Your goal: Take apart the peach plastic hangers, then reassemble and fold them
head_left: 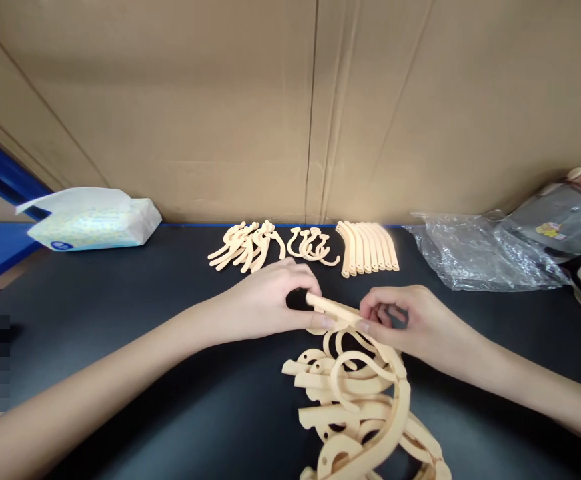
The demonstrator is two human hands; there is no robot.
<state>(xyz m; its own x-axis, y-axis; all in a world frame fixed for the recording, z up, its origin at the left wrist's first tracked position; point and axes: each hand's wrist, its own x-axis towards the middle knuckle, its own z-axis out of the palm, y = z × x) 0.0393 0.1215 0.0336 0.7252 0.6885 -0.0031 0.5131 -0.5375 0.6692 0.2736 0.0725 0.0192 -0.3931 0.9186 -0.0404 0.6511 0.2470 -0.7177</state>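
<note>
Between my two hands is a beige plastic folding hanger (pixel 339 309), held just above a pile. My left hand (pixel 283 297) pinches its left end between thumb and fingers. On the other side my right hand (pixel 405 317) grips it with thumb and curled fingers. Directly below and towards me lies the heap of beige folding hangers (pixel 350 417), with curved arms and hooks tangled together. My fingers hide part of the held piece, and where it ends against the heap is hard to make out.
Along the back of the black table (pixel 170 413) lie a cluster of beige hanger parts (pixel 247 247), several loose hooks (pixel 313 245) and a neat row of curved arms (pixel 367 248). A tissue pack (pixel 95 220) stands left, crumpled clear plastic (pixel 490 253) right. Cardboard (pixel 220 113) rises behind.
</note>
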